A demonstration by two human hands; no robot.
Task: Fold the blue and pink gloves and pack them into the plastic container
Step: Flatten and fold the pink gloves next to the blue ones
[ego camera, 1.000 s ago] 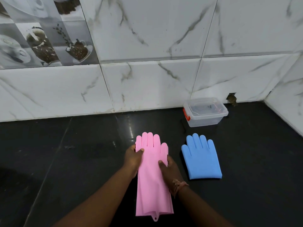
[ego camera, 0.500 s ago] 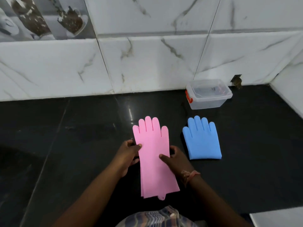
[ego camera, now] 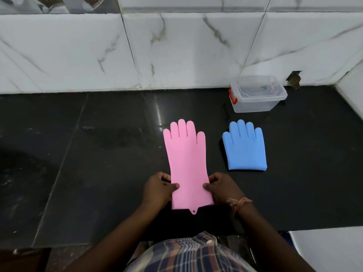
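The pink glove (ego camera: 187,165) lies flat on the black counter (ego camera: 98,154), its long axis running from the cuff at the near edge toward the tiled back wall (ego camera: 176,52), fingers pointing away from the person. The left hand (ego camera: 158,190) pinches the cuff's left edge and the right hand (ego camera: 223,188) pinches its right edge, thumbs on top of the rubber, so both hands grip the same near end, about equally close to it. The rest of the glove stretches straight away from the fingers, so I judge a fold would carry the cuff forward over the palm. The blue glove (ego camera: 245,148) sits just right of the pink one, shorter in outline and apparently already doubled, nearer the right hand. The plastic container (ego camera: 257,95) stands lid on, in the far right corner of the counter against the wall, beyond the blue glove. Compared with half a second ago, both hands have slid down from the glove's middle to the cuff, and the glove looks straighter and flatter; the blue glove and container keep their places on the counter.
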